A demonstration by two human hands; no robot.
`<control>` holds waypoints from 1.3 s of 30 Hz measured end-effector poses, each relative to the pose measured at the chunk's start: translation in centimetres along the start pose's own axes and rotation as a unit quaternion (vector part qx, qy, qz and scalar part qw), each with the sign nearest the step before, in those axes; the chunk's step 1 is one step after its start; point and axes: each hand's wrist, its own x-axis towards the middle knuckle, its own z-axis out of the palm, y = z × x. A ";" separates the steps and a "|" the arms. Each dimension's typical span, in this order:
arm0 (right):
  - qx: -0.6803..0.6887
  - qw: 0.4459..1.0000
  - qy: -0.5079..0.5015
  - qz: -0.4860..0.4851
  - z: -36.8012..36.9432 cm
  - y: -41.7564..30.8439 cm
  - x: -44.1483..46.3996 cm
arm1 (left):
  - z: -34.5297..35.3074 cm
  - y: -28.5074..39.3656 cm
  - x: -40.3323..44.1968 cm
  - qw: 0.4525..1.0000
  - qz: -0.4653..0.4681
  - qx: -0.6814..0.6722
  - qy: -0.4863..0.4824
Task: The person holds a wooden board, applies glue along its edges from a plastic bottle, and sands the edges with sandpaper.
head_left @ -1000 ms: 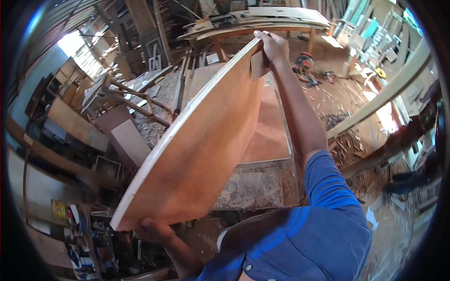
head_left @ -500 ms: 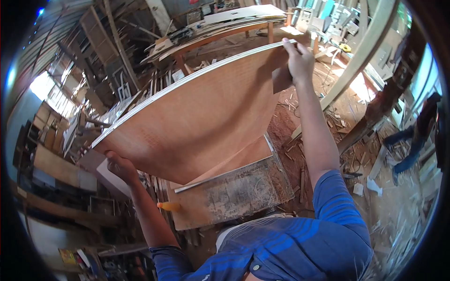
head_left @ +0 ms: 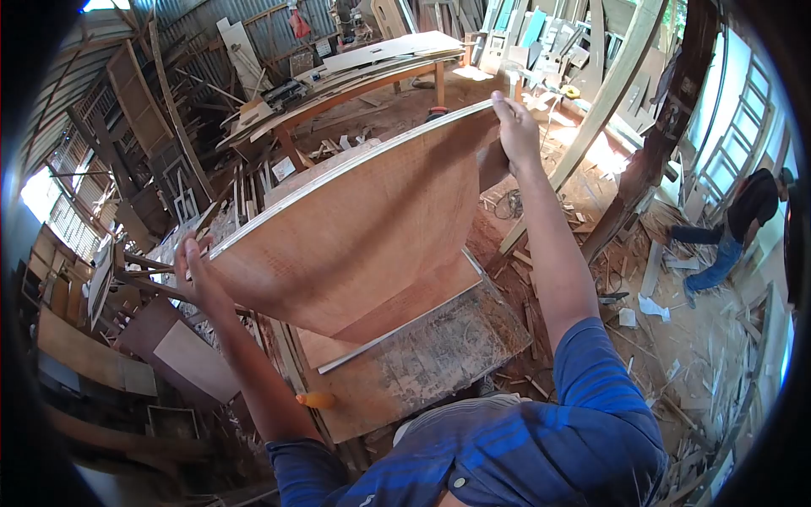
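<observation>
Two hands are at one wooden panel [head_left: 363,220], which stands tilted between them above one workbench [head_left: 439,355]. The right hand [head_left: 519,135] pinches its right end, thumb at the top edge. The left hand [head_left: 199,275] is at the opposite corner, fingers slightly apart — if it grips firmly, I cannot tell. Below and between the hands lies one flat board [head_left: 422,297], partly covered by the panel. One orange object [head_left: 316,400] lies beside the left forearm. Under the right palm shows one brown piece [head_left: 492,166], hard to make out — the hand covers some of it. One other person [head_left: 733,226] stands well to the right of the right hand.
</observation>
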 end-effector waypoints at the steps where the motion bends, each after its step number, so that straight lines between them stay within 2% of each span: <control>1: -0.030 0.999 0.042 -0.003 -0.4 -0.3 0.0 | -0.2 -0.5 0.5 1.000 -0.011 -0.015 -0.006; 2: -0.098 0.993 0.057 -0.018 -1.8 -0.7 0.2 | -0.6 -0.9 0.7 0.999 -0.014 -0.050 -0.008; 3: -0.089 0.979 0.150 -0.104 -2.4 -3.6 -1.0 | -0.8 -0.8 0.8 0.998 -0.025 -0.055 -0.018; 5: -0.035 0.966 0.177 -0.187 -3.3 -7.9 -0.7 | -1.1 -0.5 0.8 0.996 -0.050 -0.062 -0.035; 8: -0.040 0.904 0.121 -0.407 -0.6 -13.7 0.1 | -1.1 0.0 0.3 0.998 -0.039 -0.043 -0.025; 9: -0.046 0.851 0.103 -0.513 0.7 -15.7 -0.1 | -0.9 0.3 0.2 0.998 -0.038 -0.035 -0.021; 11: -0.092 0.787 0.051 -0.607 3.9 -16.7 0.3 | -0.8 0.2 0.2 0.999 -0.030 -0.026 -0.021; 12: -0.173 0.806 -0.041 -0.565 4.2 -17.2 -0.9 | -1.0 0.2 0.2 0.999 -0.026 -0.020 -0.018; 13: -0.157 0.809 -0.080 -0.561 5.7 -16.8 -1.4 | -1.0 0.6 0.0 0.999 -0.028 -0.014 -0.010; 15: -0.164 0.777 -0.118 -0.596 6.7 -16.5 -2.8 | -0.6 1.3 -0.3 0.999 -0.032 -0.001 0.008; 16: -0.202 0.780 -0.163 -0.569 6.8 -16.0 -3.2 | -0.8 1.1 -0.2 0.999 -0.038 0.004 0.006; 20: -0.210 0.773 -0.179 -0.571 7.5 -15.4 -3.7 | -0.1 0.8 0.0 0.999 -0.029 0.003 0.029; 23: -0.260 0.773 -0.237 -0.528 7.5 -15.8 -3.9 | -0.7 0.3 0.2 0.998 -0.063 -0.002 0.006; 27: -0.257 0.804 -0.273 -0.462 6.5 -18.3 -4.0 | -0.6 0.1 0.3 0.998 -0.065 -0.001 0.016; 30: -0.208 0.837 -0.279 -0.422 6.8 -17.7 -4.0 | -0.1 0.2 0.3 0.999 -0.022 0.034 0.022; 34: -0.221 0.798 -0.355 -0.434 9.2 -12.8 -4.6 | -1.0 -3.3 1.7 0.995 0.038 0.088 0.020; 35: -0.229 0.792 -0.372 -0.426 9.8 -11.7 -4.9 | -1.1 -2.8 1.6 0.997 -0.049 0.064 0.004; 36: -0.238 0.785 -0.392 -0.418 10.4 -10.9 -5.2 | -1.4 -3.1 1.6 0.998 -0.008 0.059 -0.021; 37: -0.252 0.803 -0.388 -0.376 10.2 -11.2 -5.8 | -1.6 -0.5 1.1 0.995 -0.095 0.034 -0.027; 39: -0.262 0.821 -0.379 -0.339 10.2 -11.6 -6.6 | -5.2 0.7 -1.3 0.996 -0.046 0.075 -0.005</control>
